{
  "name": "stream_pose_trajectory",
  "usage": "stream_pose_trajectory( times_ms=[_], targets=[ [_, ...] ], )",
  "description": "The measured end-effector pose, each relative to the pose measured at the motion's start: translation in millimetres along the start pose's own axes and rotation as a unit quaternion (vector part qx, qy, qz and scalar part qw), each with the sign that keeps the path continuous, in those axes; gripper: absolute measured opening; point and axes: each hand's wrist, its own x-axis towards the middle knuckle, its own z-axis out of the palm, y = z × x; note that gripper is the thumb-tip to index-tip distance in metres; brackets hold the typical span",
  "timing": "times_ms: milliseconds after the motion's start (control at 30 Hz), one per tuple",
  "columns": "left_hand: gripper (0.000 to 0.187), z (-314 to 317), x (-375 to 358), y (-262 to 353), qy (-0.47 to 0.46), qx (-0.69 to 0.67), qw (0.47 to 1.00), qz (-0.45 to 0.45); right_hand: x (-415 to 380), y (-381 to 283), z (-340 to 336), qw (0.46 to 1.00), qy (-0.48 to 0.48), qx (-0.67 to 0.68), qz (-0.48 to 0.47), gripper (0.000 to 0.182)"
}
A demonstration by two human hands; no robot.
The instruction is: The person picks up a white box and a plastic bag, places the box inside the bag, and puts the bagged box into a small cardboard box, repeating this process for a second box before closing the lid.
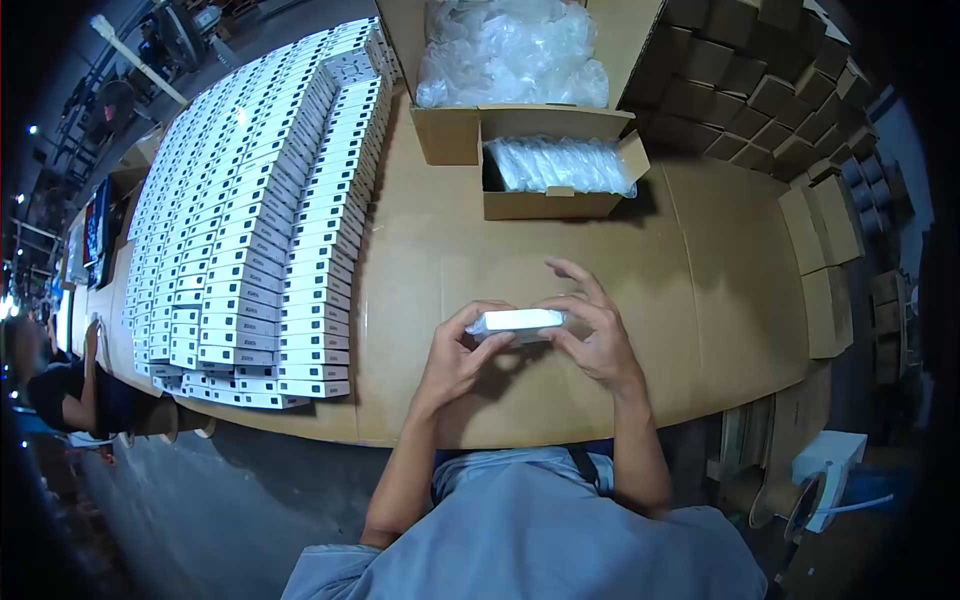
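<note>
Between my two hands, above the cardboard-covered table, is a small white box [517, 320] with clear plastic wrap around it. My left hand [462, 350] grips its left end, thumb below and fingers behind. At the right end, my right hand [592, 335] pinches the box between thumb and fingers, with one finger raised away. Beyond my hands stands an open carton [550, 206] holding a row of plastic-wrapped packs [560, 165].
Long stacked rows of white boxes [255, 230] fill the table's left side. A large carton [445, 135] of clear plastic bags [510, 55] stands at the back. Brown cartons [740, 80] are piled back right. Another person [75, 390] is at the far left.
</note>
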Motion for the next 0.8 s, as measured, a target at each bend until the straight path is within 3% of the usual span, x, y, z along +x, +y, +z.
stream_pose_trajectory(
  times_ms=[100, 200, 300, 367, 433, 567, 800],
  targets=[
    [0.021, -3.9, 2.7, -4.5, -0.003, 0.039, 0.999, 0.0, 2.0, -9.0, -3.1, 0.999, -0.029, 0.021, 0.028, 0.035],
    [0.03, -19.2, 7.5, -11.8, -0.052, 0.076, 0.988, -0.128, 8.7, -4.3, -9.3, 0.997, -0.07, -0.004, -0.007, 0.029],
    [0.045, -8.0, 16.3, -18.9, 0.098, -0.087, 0.991, -0.022, 28.4, -1.6, 6.0, 0.988, 0.138, 0.051, 0.036, 0.023],
    [0.055, -21.9, 17.9, -18.0, 0.103, -0.106, 0.989, -0.03, 53.5, 16.9, 16.9, 0.956, 0.238, 0.169, 0.036, 0.025],
    [0.055, -30.1, 14.7, -15.9, 0.125, -0.124, 0.983, -0.041, 82.5, 18.3, 22.9, 0.947, 0.286, 0.142, -0.027, 0.025],
    [0.051, -42.3, 8.3, -12.7, 0.125, -0.097, 0.987, -0.041, 120.5, 14.8, 41.1, 0.948, 0.3, 0.1, -0.031, 0.023],
    [0.049, -60.4, 13.2, -16.2, 0.14, -0.115, 0.983, 0.007, 146.5, 17.3, 67.0, 0.939, 0.318, -0.096, -0.089, 0.026]
  ],
)
